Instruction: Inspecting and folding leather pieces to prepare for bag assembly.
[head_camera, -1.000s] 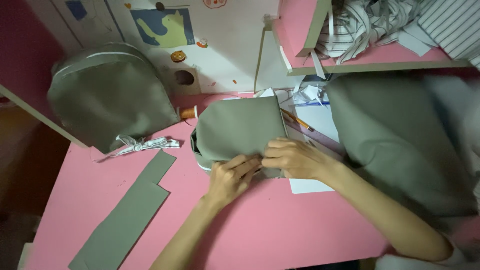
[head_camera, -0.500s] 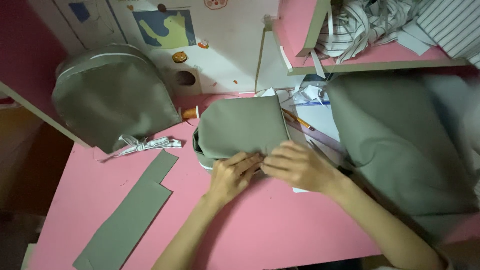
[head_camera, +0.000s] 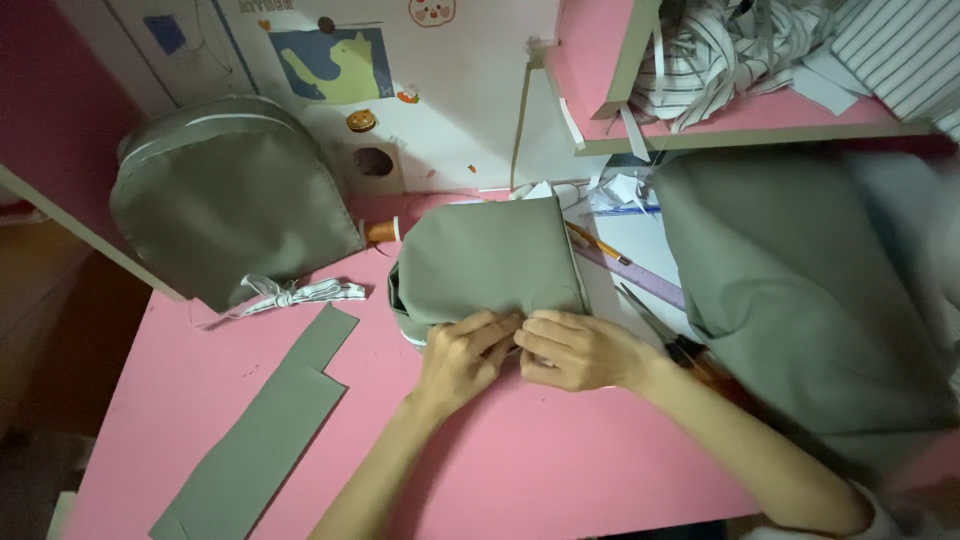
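Both hands have edged closer together — the left hand (head_camera: 462, 358) and right hand (head_camera: 577, 350) now meet, fingers pinching the near edge of the folded grey fabric piece (head_camera: 487, 262), which lies on the pink bench (head_camera: 560, 460) just beyond the fingertips.

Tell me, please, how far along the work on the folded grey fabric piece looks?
Done: the grey fabric piece is cut and folded. In hand: left hand and right hand pinch its near edge together. Left: the grey strip lies untouched on the pink table.
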